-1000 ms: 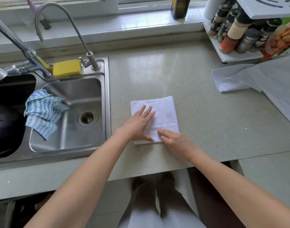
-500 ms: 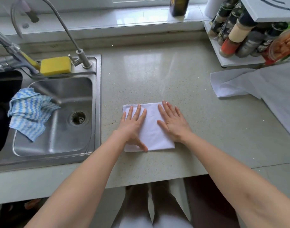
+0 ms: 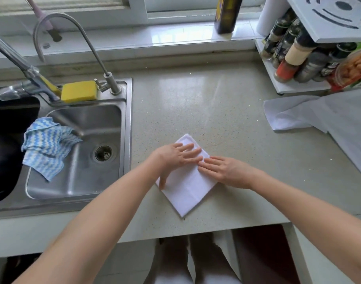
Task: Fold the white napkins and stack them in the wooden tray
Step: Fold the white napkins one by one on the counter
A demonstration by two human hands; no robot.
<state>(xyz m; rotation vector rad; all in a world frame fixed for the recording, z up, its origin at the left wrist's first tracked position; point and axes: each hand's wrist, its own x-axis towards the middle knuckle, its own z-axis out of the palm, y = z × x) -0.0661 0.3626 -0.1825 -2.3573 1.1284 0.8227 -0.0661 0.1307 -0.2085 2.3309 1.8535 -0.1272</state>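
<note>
A folded white cloth napkin [image 3: 185,189] lies turned like a diamond on the speckled pale stone desk [image 3: 196,103]. The left hand [image 3: 175,157] and right hand [image 3: 224,170] both press flat on it, fingers straight. A blue-and-white zigzag dishcloth [image 3: 45,144] drapes into the stainless steel sink [image 3: 126,128]; unfolded white napkins [image 3: 298,114] lie far right.

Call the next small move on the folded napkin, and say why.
Probably fold it once more: lift one corner across while the other hand pins the cloth. The folded white cloth napkin lies flat like a diamond on the speckled grey stone counter, with the left hand and right hand pressing it with straight fingers. No wooden tray is in view, so stacking looks premature.
</note>
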